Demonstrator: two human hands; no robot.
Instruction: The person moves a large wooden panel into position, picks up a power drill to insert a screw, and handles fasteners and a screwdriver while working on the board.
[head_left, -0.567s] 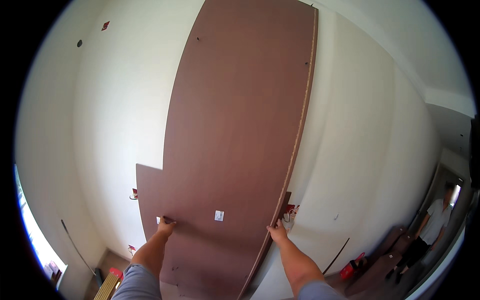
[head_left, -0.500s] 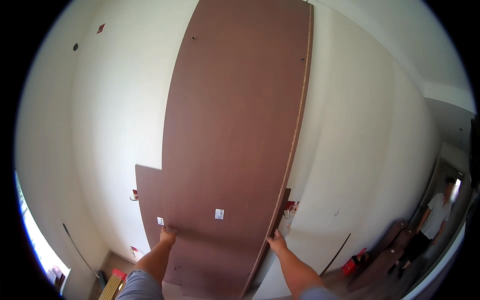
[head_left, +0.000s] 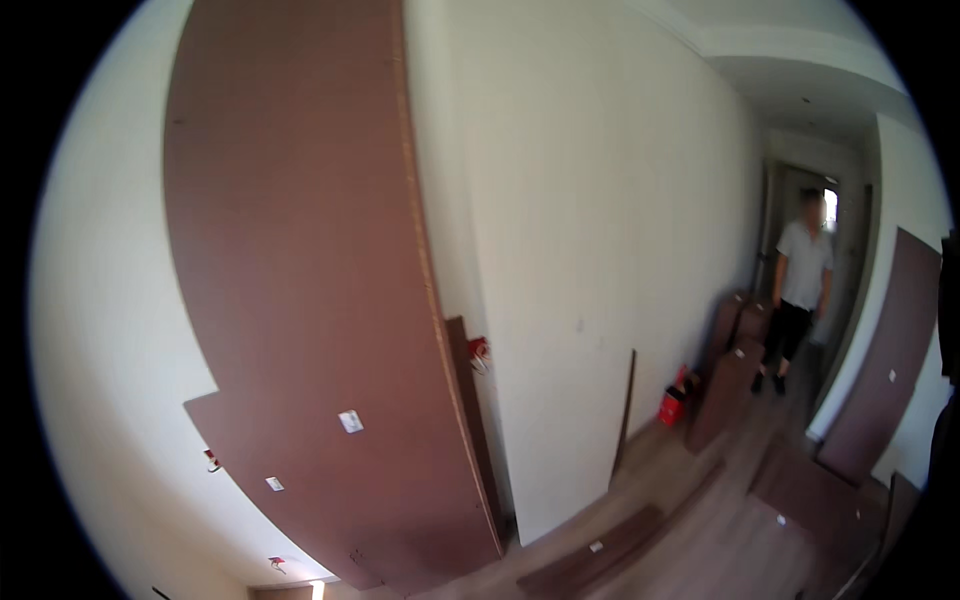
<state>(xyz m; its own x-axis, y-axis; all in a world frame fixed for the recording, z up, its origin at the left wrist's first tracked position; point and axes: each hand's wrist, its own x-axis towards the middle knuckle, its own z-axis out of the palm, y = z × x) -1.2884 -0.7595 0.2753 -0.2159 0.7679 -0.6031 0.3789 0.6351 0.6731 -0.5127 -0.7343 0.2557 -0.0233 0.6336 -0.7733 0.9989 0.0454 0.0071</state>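
Observation:
Neither of my hands shows in the view now. A tall reddish-brown board (head_left: 300, 250) stands against the pale wall on the left, its raw chipboard edge (head_left: 425, 260) facing right. It has a step cut out of its lower left side. Two white labels are stuck on its lower part, the larger label (head_left: 350, 421) and the smaller label (head_left: 274, 484). Behind its right edge, part of another brown board (head_left: 475, 420) shows. A white panel or wall section (head_left: 560, 400) stands just to the right.
A person (head_left: 803, 270) in a light shirt stands by the far doorway. Near them are upright brown boards (head_left: 720, 395) and a red container (head_left: 674, 402). More brown boards (head_left: 590, 560) lie on the floor; another panel (head_left: 880, 370) leans at right. Red wall boxes (head_left: 480, 354) have loose wires.
My view has swung right, so the tall board sits further left and more floor shows. Both hands, earlier touching the board's lower part, have gone out of view.

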